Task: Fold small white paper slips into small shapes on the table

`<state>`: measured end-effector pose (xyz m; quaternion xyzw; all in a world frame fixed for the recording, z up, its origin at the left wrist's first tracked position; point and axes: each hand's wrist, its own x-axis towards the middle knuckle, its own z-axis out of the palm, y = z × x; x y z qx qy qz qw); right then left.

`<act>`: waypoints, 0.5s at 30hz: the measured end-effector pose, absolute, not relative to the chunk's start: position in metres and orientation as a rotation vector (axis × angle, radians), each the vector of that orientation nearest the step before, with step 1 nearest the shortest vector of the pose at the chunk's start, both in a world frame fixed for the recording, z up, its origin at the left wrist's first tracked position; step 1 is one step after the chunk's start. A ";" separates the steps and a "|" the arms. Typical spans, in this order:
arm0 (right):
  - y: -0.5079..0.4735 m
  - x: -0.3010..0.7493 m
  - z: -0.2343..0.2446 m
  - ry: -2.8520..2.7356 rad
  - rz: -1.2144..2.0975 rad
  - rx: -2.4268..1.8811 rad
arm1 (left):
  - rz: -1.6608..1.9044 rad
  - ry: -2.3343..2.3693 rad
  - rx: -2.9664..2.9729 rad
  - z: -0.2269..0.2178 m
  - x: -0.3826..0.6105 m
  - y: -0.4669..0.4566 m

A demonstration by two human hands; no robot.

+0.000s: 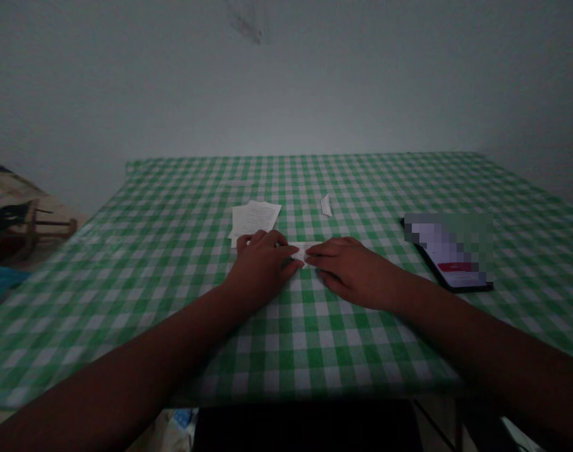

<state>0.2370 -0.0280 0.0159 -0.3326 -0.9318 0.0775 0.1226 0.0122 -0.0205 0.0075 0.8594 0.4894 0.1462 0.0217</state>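
Observation:
Between my two hands a small folded piece of printed paper (301,252) lies on the tablecloth, its ends hidden under my fingers. My left hand (264,260) grips its left end, thumb and index finger close together. At the right end my right hand (355,267) holds the paper, fingers together and thumb bent in beneath them. Beyond my left hand sit a few printed sheets (254,218), overlapping one another. A small folded paper strip (326,204) rests farther back, beyond my hands.
A green and white checked cloth (315,351) covers the table. To the right of my right hand lies a phone (449,254), its screen lit and partly blurred. A pale wall (296,94) rises behind the table. A blue object (4,282) shows at the far left.

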 end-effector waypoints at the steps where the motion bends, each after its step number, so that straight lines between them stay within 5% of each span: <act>1: -0.028 0.237 0.016 -2.722 0.223 -0.971 | 0.460 1.518 2.659 0.007 0.012 -0.020; 15: -0.028 0.240 0.017 -2.771 0.238 -0.970 | 0.527 1.524 2.423 0.001 0.013 -0.013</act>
